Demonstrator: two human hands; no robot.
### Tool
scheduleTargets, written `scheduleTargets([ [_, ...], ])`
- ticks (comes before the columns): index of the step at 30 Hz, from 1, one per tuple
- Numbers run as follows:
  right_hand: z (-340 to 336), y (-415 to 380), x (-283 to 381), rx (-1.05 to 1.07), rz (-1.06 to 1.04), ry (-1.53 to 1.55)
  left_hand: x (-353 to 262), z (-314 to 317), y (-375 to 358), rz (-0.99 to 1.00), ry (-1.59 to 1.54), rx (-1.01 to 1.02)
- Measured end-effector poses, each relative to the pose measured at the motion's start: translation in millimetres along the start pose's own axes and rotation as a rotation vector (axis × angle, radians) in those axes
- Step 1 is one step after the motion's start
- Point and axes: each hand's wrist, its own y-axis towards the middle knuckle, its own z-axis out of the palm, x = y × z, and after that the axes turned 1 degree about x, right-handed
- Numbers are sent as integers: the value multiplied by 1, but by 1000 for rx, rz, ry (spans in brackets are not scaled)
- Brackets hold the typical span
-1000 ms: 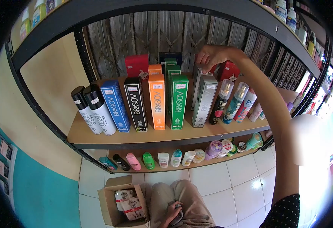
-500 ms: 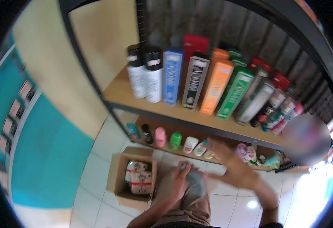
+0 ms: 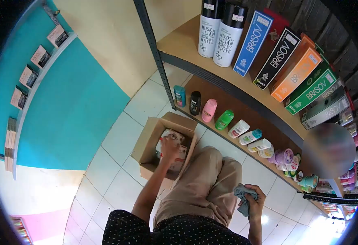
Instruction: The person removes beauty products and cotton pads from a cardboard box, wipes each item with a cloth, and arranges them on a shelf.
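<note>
My left hand [image 3: 170,149] reaches into an open cardboard box [image 3: 147,141] on the tiled floor. It lies over white packs with red bands and dark marks [image 3: 171,136]; whether its fingers grip one cannot be made out. Off to the right of my knees, my right hand [image 3: 256,201] is closed on a crumpled grey cloth [image 3: 245,196].
A rack's upper shelf [image 3: 179,41] bears white spray cans [image 3: 227,38] and boxed BRASOV items [image 3: 253,43]. Along the lower shelf [image 3: 228,104] stand several small bottles [image 3: 225,119] and jars. Small boxes [image 3: 41,57] sit on a wall ledge at left.
The view has swung left. My left hand has gone from my lap into the box. My right hand has come away from the lower shelf and now holds the grey cloth that lay by my knees.
</note>
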Motion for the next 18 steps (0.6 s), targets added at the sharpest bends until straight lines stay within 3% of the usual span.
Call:
scheduleTargets([
  [1, -1, -2, 3, -29, -12, 31, 7, 3, 0, 7, 0, 7],
  [3, -14, 0, -11, -64, -81, -23, 15, 5, 1, -456, -147, 241],
  [4, -14, -1, -9, -72, -86, -20, 22, 8, 1, -446, -150, 238],
  [6, -12, -3, -2, -116, -12, 87, 36, 13, -7, -399, -403, 484],
  [10, -5, 1, 5, -129, 35, 279, 25, -38, -10, -373, -580, 277],
  [12, 7, 6, 7, -121, -39, 269, 15, -83, -7, -278, -767, -19],
  [13, 21, 6, 11, -125, -92, 173, 6, -107, -6, -272, -767, -21],
  [15, 53, 10, 22, -61, -290, -71, -26, -156, -8, -224, -1262, 25],
  [16, 70, 14, 26, 5, -452, -172, -49, -184, -12, -250, -1440, 150],
  [17, 83, 18, 29, 65, -617, -273, -63, -198, -16, -120, -1436, 258],
  [18, 94, 16, 34, 49, -628, -266, -74, -207, -21, -28, -1353, 380],
])
